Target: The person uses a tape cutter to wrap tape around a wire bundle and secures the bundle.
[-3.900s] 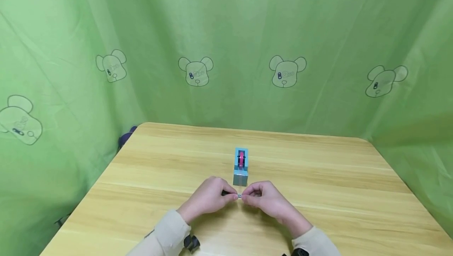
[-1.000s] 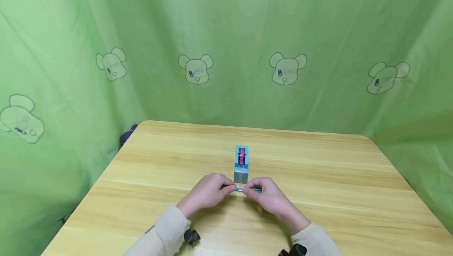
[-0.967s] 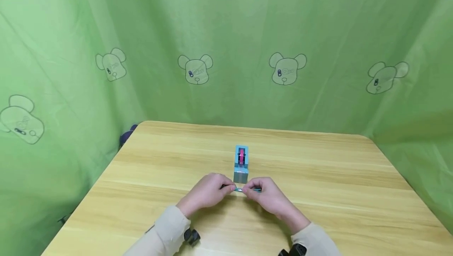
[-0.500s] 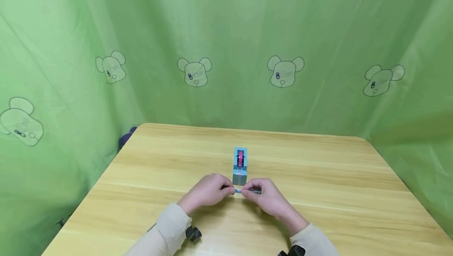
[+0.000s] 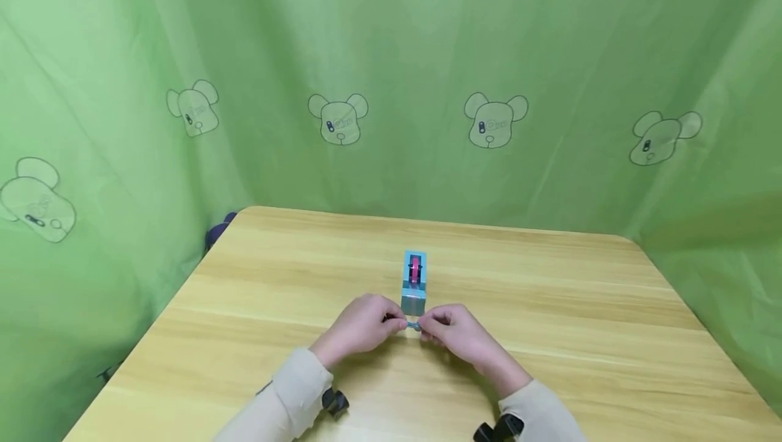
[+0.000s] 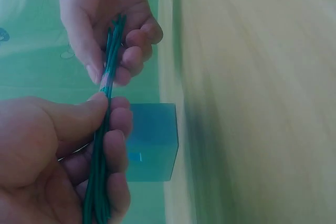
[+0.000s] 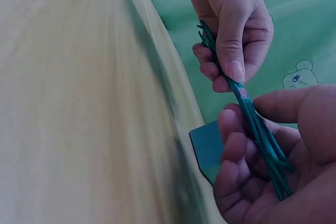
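Note:
Both hands hold a slim bundle of green wires (image 6: 97,171) above the table, just in front of a blue tape dispenser (image 5: 413,299) with a pink roll. My left hand (image 5: 364,323) grips one half, its thumb on top and fingers curled beneath. My right hand (image 5: 461,335) pinches the other half between thumb and curled fingers. Between the two thumbs, a pinkish shiny band (image 7: 242,93) wraps the middle of the bundle. Loose wire ends spread out past the fingers in both wrist views. In the head view, most of the bundle is hidden by the hands.
The wooden table (image 5: 550,292) extends to both sides and behind the dispenser. A green curtain (image 5: 415,34) with printed bear heads hangs around it. A dark purple object (image 5: 218,230) shows past the table's left edge.
The wires that stuck out behind my right fingers a second ago are now hidden in the head view, as that hand has turned. My left hand keeps its grip. The dispenser stays put.

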The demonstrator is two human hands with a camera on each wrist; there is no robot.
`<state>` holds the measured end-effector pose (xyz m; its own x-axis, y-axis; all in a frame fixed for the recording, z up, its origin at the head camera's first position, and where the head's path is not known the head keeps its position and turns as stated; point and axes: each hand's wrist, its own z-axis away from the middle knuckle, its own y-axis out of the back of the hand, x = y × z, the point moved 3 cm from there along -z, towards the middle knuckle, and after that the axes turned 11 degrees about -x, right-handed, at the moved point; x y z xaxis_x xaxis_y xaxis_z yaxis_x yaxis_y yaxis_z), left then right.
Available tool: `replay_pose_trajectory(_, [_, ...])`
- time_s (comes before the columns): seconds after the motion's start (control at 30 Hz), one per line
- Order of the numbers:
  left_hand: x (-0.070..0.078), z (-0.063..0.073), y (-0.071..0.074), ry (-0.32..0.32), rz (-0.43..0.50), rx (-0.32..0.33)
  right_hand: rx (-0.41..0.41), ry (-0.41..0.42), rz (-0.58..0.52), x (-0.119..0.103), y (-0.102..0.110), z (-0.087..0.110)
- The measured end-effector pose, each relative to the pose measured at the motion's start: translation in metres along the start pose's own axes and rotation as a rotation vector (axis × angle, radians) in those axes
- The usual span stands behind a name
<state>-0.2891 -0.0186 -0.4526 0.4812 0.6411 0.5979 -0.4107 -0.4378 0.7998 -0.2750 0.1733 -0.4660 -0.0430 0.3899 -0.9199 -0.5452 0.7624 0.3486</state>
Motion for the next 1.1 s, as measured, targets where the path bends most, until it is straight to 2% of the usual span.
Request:
replay_pose_trajectory(0.2, [0.003, -0.002, 0.004, -0.014, -0.027, 0.019, -0.078, 0.002, 0.000, -0.002, 0.005, -0.002])
replay_pose_trajectory(0.33, [0.004, -0.002, 0.007, -0.007, -0.029, 0.033, -0.093, 0.024, 0.004, -0.003, 0.008, -0.003])
replay_pose_trajectory(0.7, [0.004, -0.003, 0.007, 0.011, -0.036, 0.022, -0.058, 0.038, 0.031, -0.001, 0.010, -0.003])
replay_pose_trajectory(0.93, [0.005, -0.003, 0.006, 0.007, -0.039, -0.011, -0.032, 0.065, 0.048, 0.000, 0.008, -0.001])
replay_pose_trajectory(1.1, [0.005, -0.001, 0.006, -0.006, -0.025, -0.030, -0.009, 0.098, 0.091, -0.014, 0.004, 0.006])
